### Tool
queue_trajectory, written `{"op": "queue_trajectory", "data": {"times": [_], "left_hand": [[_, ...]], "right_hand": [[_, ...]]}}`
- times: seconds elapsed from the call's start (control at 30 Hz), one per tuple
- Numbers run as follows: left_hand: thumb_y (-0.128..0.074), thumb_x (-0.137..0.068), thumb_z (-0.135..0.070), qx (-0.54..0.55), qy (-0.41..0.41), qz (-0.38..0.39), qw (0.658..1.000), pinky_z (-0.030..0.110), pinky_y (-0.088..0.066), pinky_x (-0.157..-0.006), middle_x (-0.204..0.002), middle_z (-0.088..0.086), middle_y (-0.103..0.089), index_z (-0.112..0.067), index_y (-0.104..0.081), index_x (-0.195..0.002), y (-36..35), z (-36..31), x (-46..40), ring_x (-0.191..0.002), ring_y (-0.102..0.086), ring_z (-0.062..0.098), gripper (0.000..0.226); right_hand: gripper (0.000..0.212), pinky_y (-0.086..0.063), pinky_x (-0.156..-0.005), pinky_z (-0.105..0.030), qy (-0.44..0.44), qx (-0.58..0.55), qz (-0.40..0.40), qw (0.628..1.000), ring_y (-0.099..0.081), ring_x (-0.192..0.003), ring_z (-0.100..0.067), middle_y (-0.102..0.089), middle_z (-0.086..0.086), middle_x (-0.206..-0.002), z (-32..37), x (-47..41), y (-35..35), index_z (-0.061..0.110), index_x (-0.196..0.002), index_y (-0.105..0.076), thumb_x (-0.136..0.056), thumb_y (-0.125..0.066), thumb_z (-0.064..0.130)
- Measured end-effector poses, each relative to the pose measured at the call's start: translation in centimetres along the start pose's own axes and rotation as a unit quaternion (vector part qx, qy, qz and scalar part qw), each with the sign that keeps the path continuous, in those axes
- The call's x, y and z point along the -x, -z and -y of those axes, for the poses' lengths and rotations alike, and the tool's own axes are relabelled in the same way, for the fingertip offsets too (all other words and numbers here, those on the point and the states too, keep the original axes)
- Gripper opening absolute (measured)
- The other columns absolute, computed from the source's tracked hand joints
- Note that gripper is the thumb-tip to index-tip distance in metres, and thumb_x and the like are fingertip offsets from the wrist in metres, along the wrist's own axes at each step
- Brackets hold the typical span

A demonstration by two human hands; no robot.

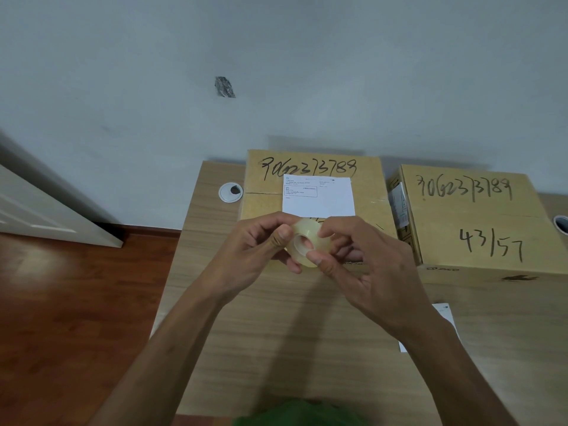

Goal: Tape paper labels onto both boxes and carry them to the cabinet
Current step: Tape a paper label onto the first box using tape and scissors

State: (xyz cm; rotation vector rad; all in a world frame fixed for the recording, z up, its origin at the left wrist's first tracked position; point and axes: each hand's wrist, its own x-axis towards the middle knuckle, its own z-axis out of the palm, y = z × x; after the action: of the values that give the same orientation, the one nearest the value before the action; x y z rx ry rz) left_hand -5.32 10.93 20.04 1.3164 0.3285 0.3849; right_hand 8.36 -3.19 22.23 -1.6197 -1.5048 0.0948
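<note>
Two cardboard boxes with handwritten black numbers stand on the wooden desk (276,333). On top of the left box (264,192) lies a white paper label (319,201). The right box (473,222) has no label on its top. A roll of clear tape (302,242) is held above the near edge of the left box, between my left hand (255,256) and my right hand (362,262). Fingertips of both hands pinch the roll's rim. A second white paper (445,315) lies on the desk, partly hidden under my right forearm.
A round cable grommet (230,192) sits in the desk left of the boxes, and another (561,222) at the right edge. A white door (46,210) stands at the left over dark red wooden floor (76,302). A pale wall rises behind the desk.
</note>
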Motion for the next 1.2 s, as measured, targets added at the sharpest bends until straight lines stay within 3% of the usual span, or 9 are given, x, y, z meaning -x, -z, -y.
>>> {"op": "queue_trajectory", "data": {"times": [0.17,0.33,0.4,0.5,0.67,0.77,0.9,1.07,1.2], "left_hand": [[-0.047,-0.088,-0.028,-0.008,-0.003,-0.007,1.0,0.028,-0.054,-0.063,-0.09,0.011,-0.067,0.004,-0.061,-0.109,-0.1,-0.2,0.0,-0.068,-0.062,0.021,0.041],[-0.049,-0.088,-0.022,-0.02,-0.026,-0.022,0.999,0.028,-0.055,-0.064,-0.088,0.011,-0.068,0.005,-0.06,-0.106,-0.1,-0.6,0.1,-0.069,-0.065,0.02,0.035],[-0.056,-0.086,-0.021,-0.029,-0.047,-0.041,0.998,0.029,-0.056,-0.067,-0.089,0.017,-0.067,0.003,-0.061,-0.103,0.1,-0.6,0.2,-0.074,-0.066,0.025,0.03],[-0.067,-0.082,-0.024,-0.058,-0.074,-0.049,0.994,0.042,-0.058,-0.073,-0.098,0.025,-0.061,0.001,-0.062,-0.101,0.2,-0.7,0.3,-0.088,-0.06,0.041,0.032],[-0.07,-0.079,-0.02,-0.146,-0.108,-0.05,0.982,0.057,-0.055,-0.072,-0.107,0.01,-0.063,-0.005,-0.065,-0.1,0.3,-1.3,0.4,-0.096,-0.06,0.032,0.026],[-0.073,-0.079,-0.024,-0.218,-0.137,-0.077,0.963,0.046,-0.057,-0.071,-0.107,0.004,-0.065,-0.011,-0.067,-0.099,0.1,-2.0,0.4,-0.097,-0.061,0.026,0.025],[-0.074,-0.079,-0.016,-0.342,-0.224,-0.101,0.907,0.022,-0.056,-0.072,-0.102,0.004,-0.065,-0.009,-0.07,-0.096,-0.4,-2.9,0.3,-0.097,-0.062,0.014,0.019],[-0.073,-0.081,-0.016,-0.44,-0.273,-0.127,0.846,0.024,-0.053,-0.068,-0.099,0.005,-0.065,-0.005,-0.072,-0.093,-0.9,-3.4,0.5,-0.082,-0.061,0.011,0.017],[-0.076,-0.079,-0.005,-0.509,-0.275,-0.132,0.805,0.005,-0.041,-0.075,-0.099,0.007,-0.065,-0.004,-0.072,-0.094,-1.2,-3.6,0.7,-0.082,-0.053,0.002,0.016]], "right_hand": [[0.017,-0.045,-0.061,-0.019,0.008,0.002,-0.004,1.0,-0.055,-0.071,-0.009,-0.054,0.008,-0.08,0.1,0.1,-0.2,0.015,-0.084,-0.057,-0.092,-0.069,0.024],[0.029,-0.056,-0.066,-0.018,-0.102,-0.084,-0.004,0.991,-0.067,-0.082,-0.009,-0.062,0.015,-0.091,0.7,-0.2,0.5,0.031,-0.111,-0.056,-0.087,-0.069,0.039],[0.024,-0.058,-0.066,-0.023,-0.114,-0.088,-0.018,0.989,-0.068,-0.088,-0.011,-0.065,0.015,-0.097,0.8,-0.3,0.7,0.027,-0.11,-0.062,-0.089,-0.069,0.035],[0.015,-0.058,-0.064,-0.027,-0.139,-0.094,-0.077,0.983,-0.068,-0.086,-0.015,-0.065,0.006,-0.096,1.0,-0.2,0.7,0.017,-0.098,-0.07,-0.088,-0.072,0.028],[0.009,-0.054,-0.057,-0.018,-0.221,-0.19,-0.099,0.951,-0.074,-0.078,-0.018,-0.075,0.004,-0.087,1.3,-0.2,1.1,0.026,-0.091,-0.076,-0.083,-0.078,0.022],[0.014,-0.058,-0.065,-0.024,-0.221,-0.19,-0.103,0.951,-0.075,-0.078,-0.018,-0.076,0.004,-0.089,1.7,-0.3,1.1,0.021,-0.096,-0.078,-0.082,-0.078,0.018],[0.016,-0.053,-0.058,-0.013,-0.231,-0.151,-0.107,0.955,-0.074,-0.077,-0.01,-0.077,0.009,-0.088,2.1,-0.5,1.2,0.018,-0.097,-0.079,-0.082,-0.078,0.017],[0.014,-0.057,-0.07,-0.017,-0.229,-0.072,-0.122,0.963,-0.072,-0.073,-0.003,-0.076,0.011,-0.083,2.7,-0.9,1.0,0.016,-0.094,-0.08,-0.08,-0.079,0.014],[0.007,-0.058,-0.066,-0.019,-0.238,-0.032,-0.129,0.962,-0.07,-0.064,-0.002,-0.074,0.014,-0.073,3.0,-1.3,1.0,0.02,-0.085,-0.08,-0.079,-0.079,0.016]]}}
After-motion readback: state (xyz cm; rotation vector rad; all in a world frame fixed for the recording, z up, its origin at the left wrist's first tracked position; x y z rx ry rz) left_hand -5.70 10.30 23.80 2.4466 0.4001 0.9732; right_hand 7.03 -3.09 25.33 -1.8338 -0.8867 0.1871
